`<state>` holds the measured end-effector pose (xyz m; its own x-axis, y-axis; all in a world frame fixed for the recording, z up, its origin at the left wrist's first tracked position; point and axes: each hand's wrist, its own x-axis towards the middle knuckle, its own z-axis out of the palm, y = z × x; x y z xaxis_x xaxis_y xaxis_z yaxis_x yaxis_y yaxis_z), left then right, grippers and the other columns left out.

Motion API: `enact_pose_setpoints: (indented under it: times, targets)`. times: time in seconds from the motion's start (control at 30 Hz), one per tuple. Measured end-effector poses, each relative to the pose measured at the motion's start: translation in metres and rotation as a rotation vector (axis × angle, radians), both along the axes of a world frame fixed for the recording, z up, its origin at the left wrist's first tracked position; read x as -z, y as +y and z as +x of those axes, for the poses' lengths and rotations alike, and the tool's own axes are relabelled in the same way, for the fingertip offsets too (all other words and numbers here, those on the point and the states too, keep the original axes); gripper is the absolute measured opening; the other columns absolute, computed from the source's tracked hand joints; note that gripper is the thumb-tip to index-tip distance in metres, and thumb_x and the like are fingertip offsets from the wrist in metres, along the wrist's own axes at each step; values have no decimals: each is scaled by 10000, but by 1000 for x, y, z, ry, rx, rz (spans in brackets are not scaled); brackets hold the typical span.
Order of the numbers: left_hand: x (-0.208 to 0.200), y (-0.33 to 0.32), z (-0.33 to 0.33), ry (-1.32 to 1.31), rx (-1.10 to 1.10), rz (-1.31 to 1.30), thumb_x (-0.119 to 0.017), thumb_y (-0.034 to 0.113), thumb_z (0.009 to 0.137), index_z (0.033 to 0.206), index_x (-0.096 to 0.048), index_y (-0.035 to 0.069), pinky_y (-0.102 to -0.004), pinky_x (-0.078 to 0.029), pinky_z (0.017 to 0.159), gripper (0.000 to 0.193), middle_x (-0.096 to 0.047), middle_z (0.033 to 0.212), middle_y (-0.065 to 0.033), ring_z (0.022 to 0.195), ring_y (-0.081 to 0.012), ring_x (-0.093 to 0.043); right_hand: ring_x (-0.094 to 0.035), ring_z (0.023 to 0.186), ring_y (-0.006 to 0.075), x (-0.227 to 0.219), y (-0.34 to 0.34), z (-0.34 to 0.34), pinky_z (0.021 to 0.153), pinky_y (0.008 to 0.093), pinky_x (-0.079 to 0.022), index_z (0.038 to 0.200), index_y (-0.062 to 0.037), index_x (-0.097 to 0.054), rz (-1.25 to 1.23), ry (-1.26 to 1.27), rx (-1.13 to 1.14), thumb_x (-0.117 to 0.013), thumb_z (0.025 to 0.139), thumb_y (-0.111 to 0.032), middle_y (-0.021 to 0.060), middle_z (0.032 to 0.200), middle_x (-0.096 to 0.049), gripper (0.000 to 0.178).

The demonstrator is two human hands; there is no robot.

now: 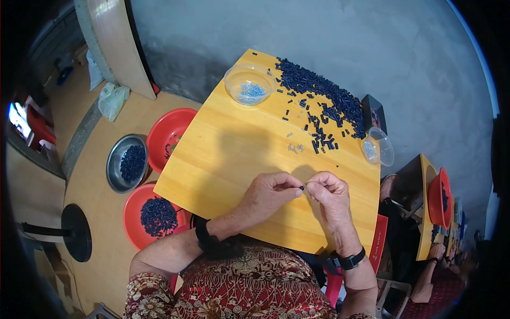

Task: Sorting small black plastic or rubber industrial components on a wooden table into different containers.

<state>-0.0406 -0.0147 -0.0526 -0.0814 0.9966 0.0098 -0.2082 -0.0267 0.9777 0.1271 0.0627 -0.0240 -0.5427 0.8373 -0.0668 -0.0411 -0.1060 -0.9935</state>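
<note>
Over the near part of the yellow wooden table point(212, 159), my two hands meet fingertip to fingertip. My left hand point(270, 194) pinches a small black cylindrical piece point(302, 187) between thumb and forefinger. Close against it, my right hand point(330, 195) is closed in a pinch; what lies between its fingers is too small to make out. Beyond the hands lie a few tiny metallic parts point(295, 148) and scattered black pieces point(322, 142). A large heap of the same black pieces point(319, 90) spreads along the far right edge.
A clear round tub point(234, 95) of small silvery parts stands far left; another clear tub point(385, 146) is tilted at the right edge beside a dark box point(374, 114). Left on the floor are red basins point(130, 212) and a metal bowl point(112, 170). Another person's hand point(436, 251) shows at right.
</note>
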Motion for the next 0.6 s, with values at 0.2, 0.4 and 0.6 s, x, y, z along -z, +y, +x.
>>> enact_pose_setpoints:
  times: [0.2,0.4,0.6]
  targets:
    - [-7,-3,-1,30,14,-40,-678,100,895,1025,-674,-23,-216,-483,795,178,-667,934,1,881,-45,-581,-499,674,12,8,-5,-1,599,173,-387,894,-27,-670,-84,152,6,-701,857,-36,-46,776,-623,49]
    - [-6,-3,0,-5,22,-24,-672,97,900,1023,-676,-17,-215,-480,793,168,-662,929,7,881,-44,-578,-486,664,14,13,-10,-4,602,175,-387,894,-33,-664,10,127,53,-694,866,-44,-57,758,-604,42]
    - [-6,-3,0,-64,25,-18,-667,99,903,1031,-670,-14,-214,-479,796,171,-659,940,11,888,-46,-579,-490,672,35,15,-16,-6,608,189,-388,887,-22,-652,271,62,112,-674,855,13,-35,770,-589,52]
